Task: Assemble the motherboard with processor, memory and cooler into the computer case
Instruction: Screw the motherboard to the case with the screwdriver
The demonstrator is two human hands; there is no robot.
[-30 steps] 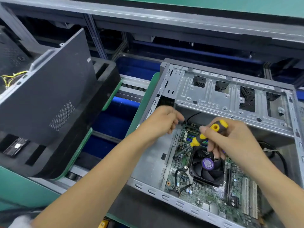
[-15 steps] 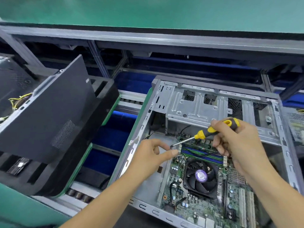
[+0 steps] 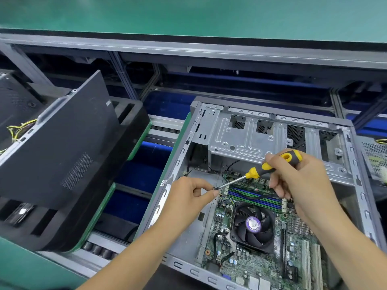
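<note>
Head view: right hand grips rubbery yellow-black screwdriver; left hand pinches its slim steel tip.

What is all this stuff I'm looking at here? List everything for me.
computer case: one, grey metal, open, centre right on the line
motherboard: one, green, lying inside the case
cooler fan: one, black with a purple hub label, on the motherboard
memory sticks: green and blue, count unclear, beyond the fan
screwdriver: one, yellow and black handle, metal shaft, above the board
side panel: one, black, tilted, at left
yellow wires: a bundle, far left
left hand: fingertips pinched at the screwdriver's tip; any screw there is too small to tell
right hand: grips the screwdriver handle
</note>
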